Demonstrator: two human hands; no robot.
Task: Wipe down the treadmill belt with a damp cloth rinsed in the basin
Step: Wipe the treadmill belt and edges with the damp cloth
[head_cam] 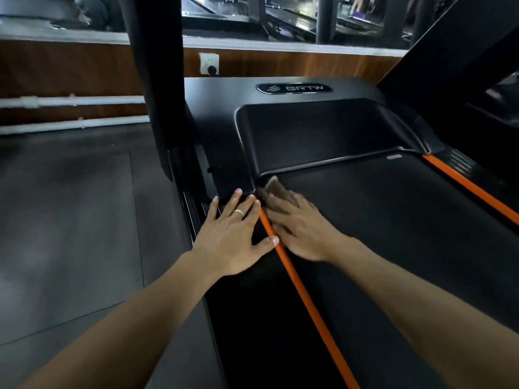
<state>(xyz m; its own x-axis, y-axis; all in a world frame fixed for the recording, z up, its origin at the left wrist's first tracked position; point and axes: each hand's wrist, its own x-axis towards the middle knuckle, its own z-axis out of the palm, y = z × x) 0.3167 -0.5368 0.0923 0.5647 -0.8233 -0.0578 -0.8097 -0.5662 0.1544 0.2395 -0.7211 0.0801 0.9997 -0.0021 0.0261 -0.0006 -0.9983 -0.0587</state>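
Observation:
The black treadmill belt (393, 220) runs between two orange stripes (303, 299). My right hand (300, 228) lies flat on a brownish cloth (276, 189) at the belt's front left corner, just below the motor cover; hand and cloth are blurred. My left hand (233, 234) rests with spread, straight fingers on the black left side rail (238, 304), fingertips touching the motor cover's edge. A ring sits on one finger. No basin is in view.
The black motor cover (309, 130) with a logo badge rises ahead. A black upright post (157, 80) stands left of it, the console arm (463, 66) at upper right. Grey floor (70, 220) lies left, with white pipes and a wall socket (209, 63) behind.

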